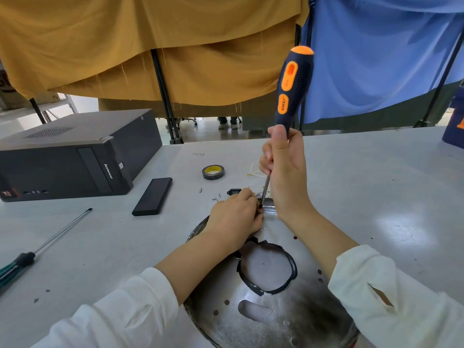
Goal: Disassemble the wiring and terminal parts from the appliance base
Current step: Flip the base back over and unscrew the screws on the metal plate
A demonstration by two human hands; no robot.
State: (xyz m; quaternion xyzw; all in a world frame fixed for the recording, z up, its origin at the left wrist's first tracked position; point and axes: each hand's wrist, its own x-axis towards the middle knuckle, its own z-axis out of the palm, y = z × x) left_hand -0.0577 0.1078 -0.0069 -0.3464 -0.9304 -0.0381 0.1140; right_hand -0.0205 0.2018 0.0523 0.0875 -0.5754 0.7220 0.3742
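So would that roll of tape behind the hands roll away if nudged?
Probably not: the tape roll lies flat on the table, so it would likely slide. It looks small and hollow, probably light. Stood on edge, it could roll.

A mustard-yellow cloth drape (150, 46) and a blue cloth drape (376, 59) hung on black metal poles (164, 96) behind the glossy grey table (376, 184); beyond lay what seemed pale floor (200, 133).

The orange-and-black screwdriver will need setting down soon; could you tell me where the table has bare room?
Bare grey table lies right of the right hand, and between the green-handled screwdriver and the round metal base. It is crowded by the left hand: loose screws, wires, yellow-cored tape roll.
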